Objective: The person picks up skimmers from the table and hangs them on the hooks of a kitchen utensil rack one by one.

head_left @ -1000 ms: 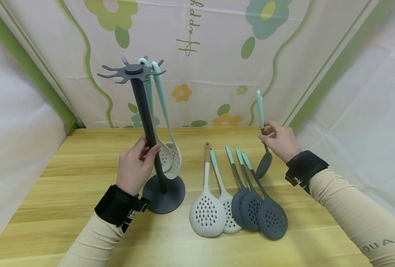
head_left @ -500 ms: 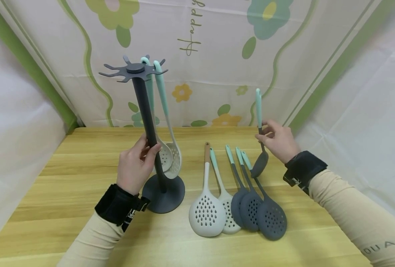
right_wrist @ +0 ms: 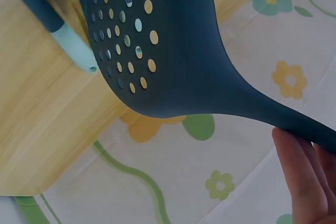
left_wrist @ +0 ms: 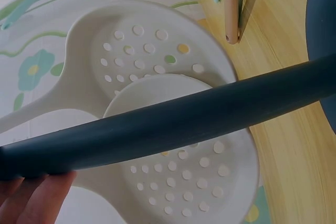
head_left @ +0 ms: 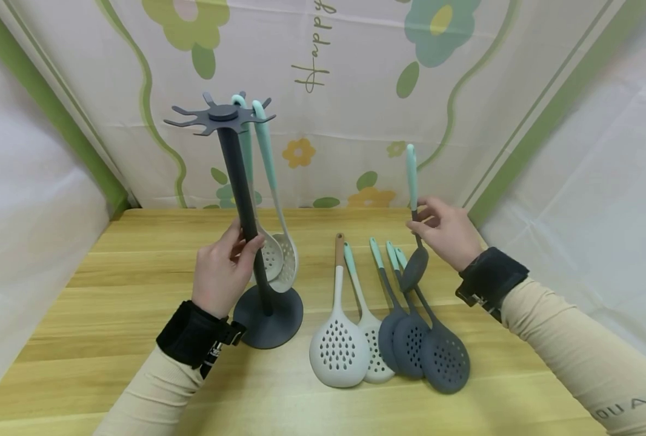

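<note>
My left hand (head_left: pixel 225 269) grips the dark pole of a utensil stand (head_left: pixel 234 175), which stands upright on a round base. From its hooked top hang two pale slotted utensils with mint handles, a skimmer (head_left: pixel 287 275) and a smaller slotted spoon (head_left: pixel 271 254); the left wrist view has their holed bowls behind the pole. My right hand (head_left: pixel 445 233) pinches a dark skimmer (head_left: pixel 414 269) by its neck, mint handle up, held over the dark utensils on the table. Its round holes show plainly in the right wrist view.
A white slotted turner (head_left: pixel 339 354) with a brown-tipped handle lies on the wooden table (head_left: pixel 137 284). Beside it are a pale slotted utensil (head_left: pixel 374 351) and several dark ones, including a skimmer (head_left: pixel 445 357). A flowered curtain (head_left: pixel 345 139) hangs behind the table.
My right hand has carried the dark skimmer a little to the left, over the handles of the utensils on the table. My left hand stays on the pole.
</note>
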The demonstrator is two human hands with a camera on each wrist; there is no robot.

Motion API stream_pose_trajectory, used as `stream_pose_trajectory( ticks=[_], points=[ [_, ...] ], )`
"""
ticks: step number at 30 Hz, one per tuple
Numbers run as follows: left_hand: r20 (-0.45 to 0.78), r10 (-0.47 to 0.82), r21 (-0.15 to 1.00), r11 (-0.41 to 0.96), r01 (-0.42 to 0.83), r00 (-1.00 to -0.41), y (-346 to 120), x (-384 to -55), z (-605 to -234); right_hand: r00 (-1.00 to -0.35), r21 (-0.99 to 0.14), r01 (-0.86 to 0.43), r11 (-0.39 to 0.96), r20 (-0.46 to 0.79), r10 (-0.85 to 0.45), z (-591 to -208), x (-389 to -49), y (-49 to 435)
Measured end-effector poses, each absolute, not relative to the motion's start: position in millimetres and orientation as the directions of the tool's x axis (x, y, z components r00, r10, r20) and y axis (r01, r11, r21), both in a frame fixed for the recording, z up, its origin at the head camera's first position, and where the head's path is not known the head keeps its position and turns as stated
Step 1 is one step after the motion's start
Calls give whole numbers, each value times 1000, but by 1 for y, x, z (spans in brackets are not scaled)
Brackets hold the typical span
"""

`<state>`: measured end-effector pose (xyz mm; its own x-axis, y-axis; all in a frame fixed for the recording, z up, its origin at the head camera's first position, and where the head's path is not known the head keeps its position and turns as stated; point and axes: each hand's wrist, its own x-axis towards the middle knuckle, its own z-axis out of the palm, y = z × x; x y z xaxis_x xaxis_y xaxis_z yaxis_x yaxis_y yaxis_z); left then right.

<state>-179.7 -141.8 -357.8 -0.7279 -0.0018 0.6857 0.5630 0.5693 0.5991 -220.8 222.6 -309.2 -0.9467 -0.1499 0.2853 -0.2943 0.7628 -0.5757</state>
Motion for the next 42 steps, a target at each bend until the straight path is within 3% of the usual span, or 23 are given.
stream_pose_trajectory(
  ticks=[17, 42],
  points=[
    [686, -10, 607, 560, 564, -728, -142, -180, -357, -899, -571, -414, 709, 376, -223, -313, -213, 198],
    [684, -14, 606, 566, 559, -729, -141, -179, -358, -881, -658, -472, 586, 352, -315, -286, -198, 148]
  ],
)
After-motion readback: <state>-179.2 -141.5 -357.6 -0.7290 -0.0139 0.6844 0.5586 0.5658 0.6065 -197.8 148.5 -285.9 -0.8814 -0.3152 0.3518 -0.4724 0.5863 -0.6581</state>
